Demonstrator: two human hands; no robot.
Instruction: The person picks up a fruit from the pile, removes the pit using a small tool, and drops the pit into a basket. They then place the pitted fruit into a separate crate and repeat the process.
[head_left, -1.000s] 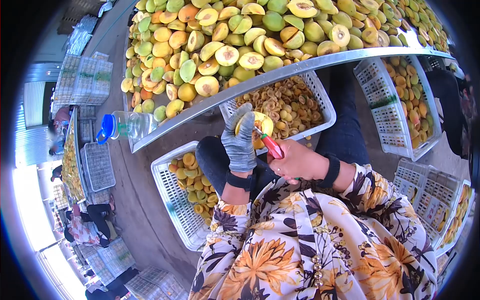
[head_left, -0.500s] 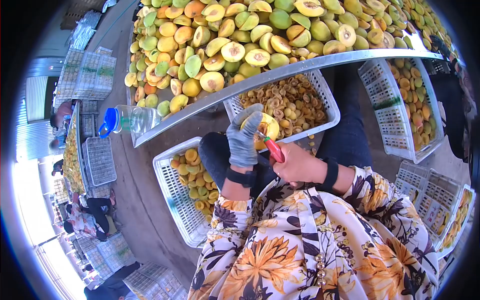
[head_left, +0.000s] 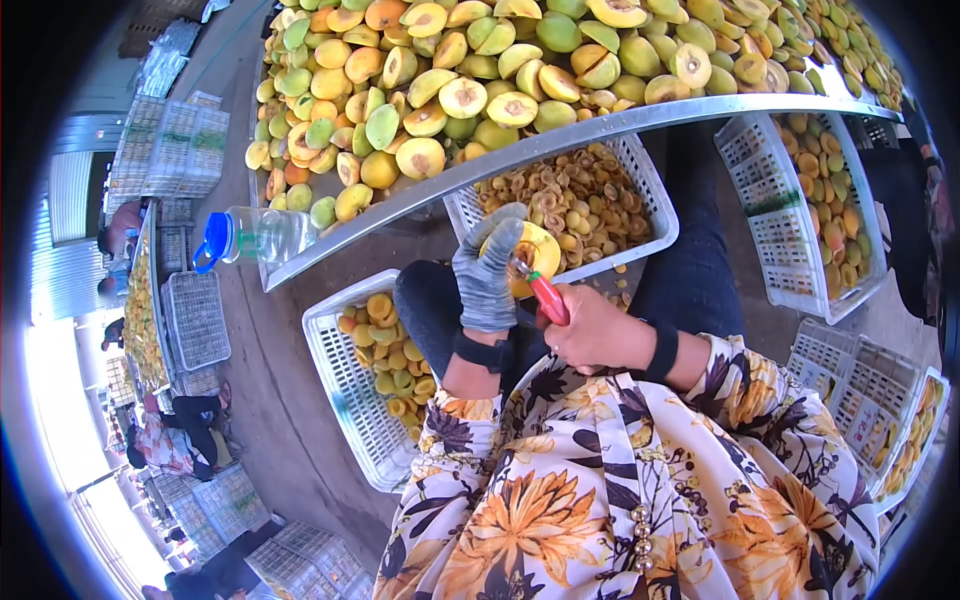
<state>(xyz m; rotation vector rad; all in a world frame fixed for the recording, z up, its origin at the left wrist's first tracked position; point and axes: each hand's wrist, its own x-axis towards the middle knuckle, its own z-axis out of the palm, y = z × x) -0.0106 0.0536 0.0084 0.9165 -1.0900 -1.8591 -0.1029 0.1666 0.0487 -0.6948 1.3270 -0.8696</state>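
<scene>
My left hand (head_left: 485, 278), in a grey glove, is closed around a yellow peach half (head_left: 543, 246) with its cut face toward my right side. My bare right hand (head_left: 598, 328) grips the red handle of a pitting spoon (head_left: 548, 298). The tool's metal end is at the middle of the cut face, where the brown stone hollow shows. Both hands are above my lap, just in front of a white crate (head_left: 655, 245) filled with brownish pits and scraps. Left of my knee, another white crate (head_left: 322, 330) contains yellow peach halves.
A metal-edged table (head_left: 600, 127) heaped with cut peaches (head_left: 462, 98) spans the front. A clear bottle with a blue lid (head_left: 265, 236) lies at its left corner. More fruit crates (head_left: 765, 185) stand at right. Other people (head_left: 180, 430) sit far left among stacked crates.
The metal end of the spoon now sits deeper in the peach half's middle, and my right hand has turned slightly. My left hand keeps its hold.
</scene>
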